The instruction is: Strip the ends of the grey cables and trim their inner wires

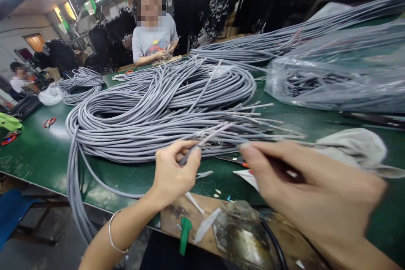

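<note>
My left hand is closed around a grey cable near its stripped end, where pale strands point up and to the right. To the right, my right hand is pinched, thumb against forefinger, and partly blurred; what it holds, if anything, I cannot make out. Just beyond both hands lies a large looped bundle of grey cables, with bare whitish ends fanning toward the right. Scissors lie on the green table between my hands, their handle partly hidden behind the right one.
A wooden board at the near edge carries a green clamp, a grimy metallic lump and white scraps. On the right are a pale cloth and a clear plastic bag. A person works across the green table.
</note>
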`<state>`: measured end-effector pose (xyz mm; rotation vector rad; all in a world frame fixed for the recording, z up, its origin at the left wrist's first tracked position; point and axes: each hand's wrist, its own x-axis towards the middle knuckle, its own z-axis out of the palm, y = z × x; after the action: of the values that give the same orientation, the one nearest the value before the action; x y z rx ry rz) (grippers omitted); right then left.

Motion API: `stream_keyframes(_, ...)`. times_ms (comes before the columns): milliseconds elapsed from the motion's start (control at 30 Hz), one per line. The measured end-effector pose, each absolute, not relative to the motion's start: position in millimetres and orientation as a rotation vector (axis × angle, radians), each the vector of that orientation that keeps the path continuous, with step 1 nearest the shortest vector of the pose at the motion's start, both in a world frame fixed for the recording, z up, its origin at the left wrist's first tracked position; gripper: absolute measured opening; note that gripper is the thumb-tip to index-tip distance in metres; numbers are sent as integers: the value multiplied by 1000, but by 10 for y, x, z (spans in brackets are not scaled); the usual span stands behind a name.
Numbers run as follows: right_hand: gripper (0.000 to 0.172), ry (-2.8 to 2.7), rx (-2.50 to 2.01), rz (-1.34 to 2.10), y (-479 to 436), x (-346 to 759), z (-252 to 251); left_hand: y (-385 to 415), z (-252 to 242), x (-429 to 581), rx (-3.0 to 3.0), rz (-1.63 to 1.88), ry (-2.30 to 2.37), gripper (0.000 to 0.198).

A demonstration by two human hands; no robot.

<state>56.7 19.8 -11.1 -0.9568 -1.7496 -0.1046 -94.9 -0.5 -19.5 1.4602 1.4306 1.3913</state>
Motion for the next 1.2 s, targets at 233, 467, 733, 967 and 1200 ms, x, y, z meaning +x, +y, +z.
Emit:
stream_keyframes(233,9,-1885,-823,-118,226,469,-249,-19,-182,-918,1461,1407,1432,22)
stream_keyframes(467,15,-1853,-860,-85,232,481,-236,-24,-196,-904,1505,1437,1451,19)
stream_keyframes(733,17,-1827,-908,-17,212,481,-249,-38,-201,-899,1596,1436,1438,19)
stream_keyframes(967,18,-1830,-905,97,202,483,-244,-19,-249,-904,1929,1394,1551,20)
stream_keyframes(1200,8,-1894,-647,40,67,471,-276,33,-203,-925,1880,1307,1615,23)
